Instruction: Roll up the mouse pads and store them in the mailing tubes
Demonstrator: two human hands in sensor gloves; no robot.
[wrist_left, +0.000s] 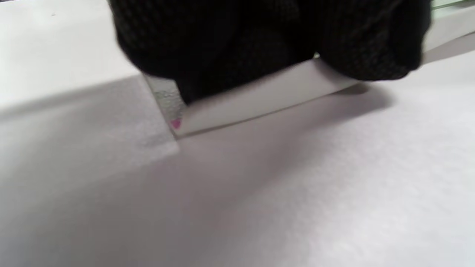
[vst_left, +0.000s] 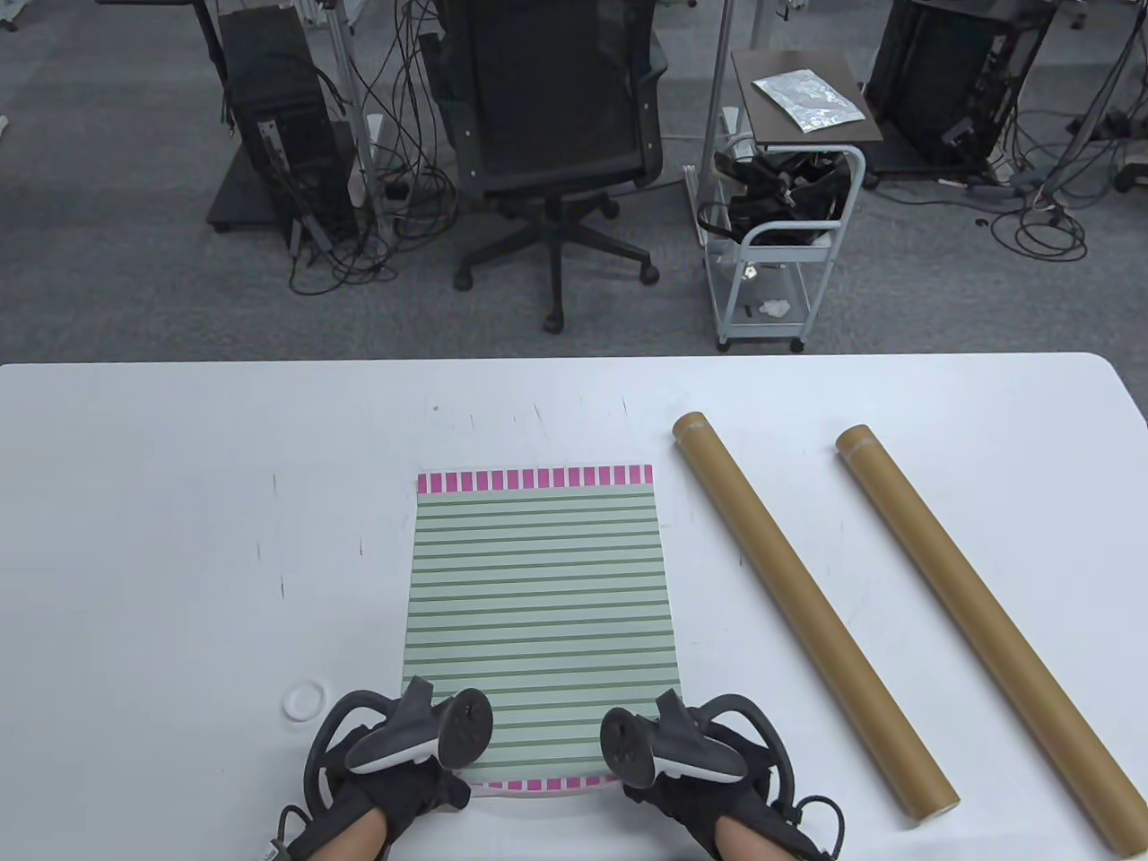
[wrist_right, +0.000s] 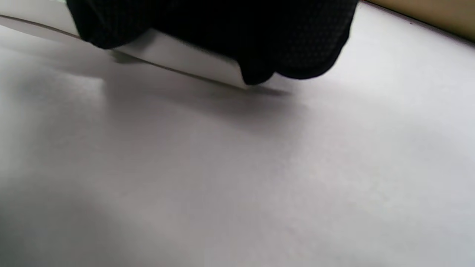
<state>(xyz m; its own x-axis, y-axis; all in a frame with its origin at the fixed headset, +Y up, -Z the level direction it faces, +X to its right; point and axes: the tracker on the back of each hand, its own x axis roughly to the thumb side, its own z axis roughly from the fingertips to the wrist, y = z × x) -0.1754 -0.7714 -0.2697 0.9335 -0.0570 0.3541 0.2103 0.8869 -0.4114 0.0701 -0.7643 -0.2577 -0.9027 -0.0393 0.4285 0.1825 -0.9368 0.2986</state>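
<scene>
Both hands wear black knit gloves, left hand (vst_left: pixel 395 794) and right hand (vst_left: pixel 708 789), each with a dark grey tracker with a ring hoop strapped on back and thin black cables trailing off.

I am working at the bottom centre of the table view, my left hand (vst_left: pixel 395 762) and right hand (vst_left: pixel 691 762) sitting on the near corners of the mouse pad (vst_left: pixel 541 619). The table (vst_left: pixel 179 502) is lying bare across the whole left half, save a small white ring (vst_left: pixel 305 700) just left of my left hand. On the right, two mailing tubes (vst_left: pixel 807 610) (vst_left: pixel 978 628) are running diagonally toward the lower right, leaving an open lane between them.
</scene>
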